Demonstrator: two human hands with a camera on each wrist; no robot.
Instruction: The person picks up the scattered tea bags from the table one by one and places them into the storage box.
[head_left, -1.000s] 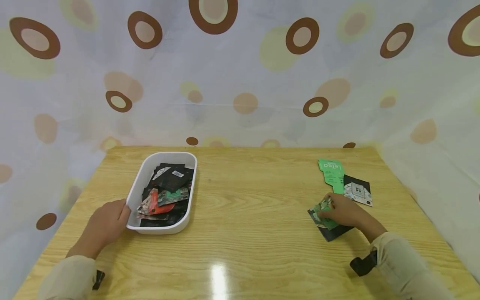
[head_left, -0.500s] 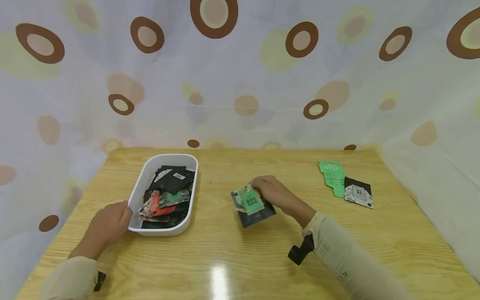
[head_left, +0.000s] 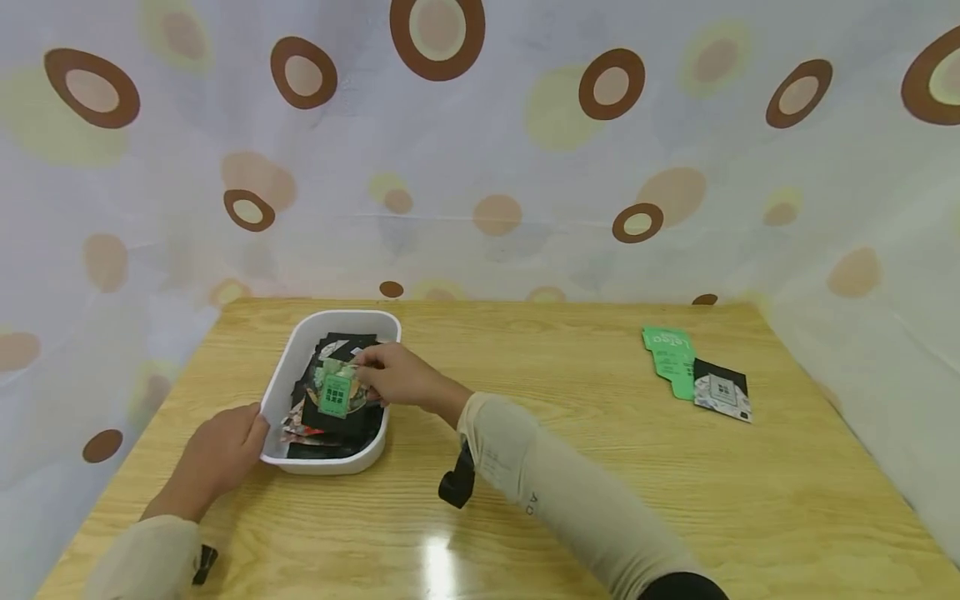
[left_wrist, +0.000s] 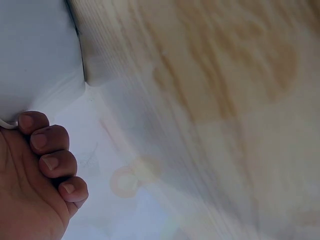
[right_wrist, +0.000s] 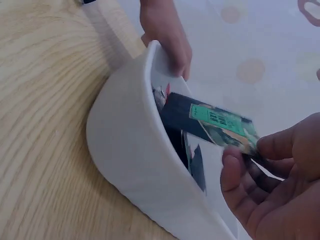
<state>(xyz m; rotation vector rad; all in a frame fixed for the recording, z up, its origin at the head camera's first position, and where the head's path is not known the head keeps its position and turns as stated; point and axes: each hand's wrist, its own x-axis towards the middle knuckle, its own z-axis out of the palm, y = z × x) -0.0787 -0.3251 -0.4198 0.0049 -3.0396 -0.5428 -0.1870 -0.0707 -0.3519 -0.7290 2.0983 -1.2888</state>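
Note:
A white plastic tub (head_left: 369, 457) at the left holds a heap of tea sachets, mostly black with some red. My left hand (head_left: 225, 450) grips the tub's near left rim; in the left wrist view its fingers (left_wrist: 52, 141) curl at the edge. Over the tub, my right hand (head_left: 397, 375) pinches a black sachet with a green label (head_left: 335, 395) between thumb and fingers. The right wrist view shows this tea sachet (right_wrist: 215, 120) tilted over the tub's opening, held by one end.
At the right of the wooden table (head_left: 540, 467) lie a green die-cut card (head_left: 670, 354) and a black-and-white sachet (head_left: 722, 390), the sachet right beside the card. A patterned cloth (head_left: 450, 167) hangs behind the table.
My right hand has picked the green-labelled sachet up from the right of the table and carried it left, over the tub. My left hand stays on the rim.

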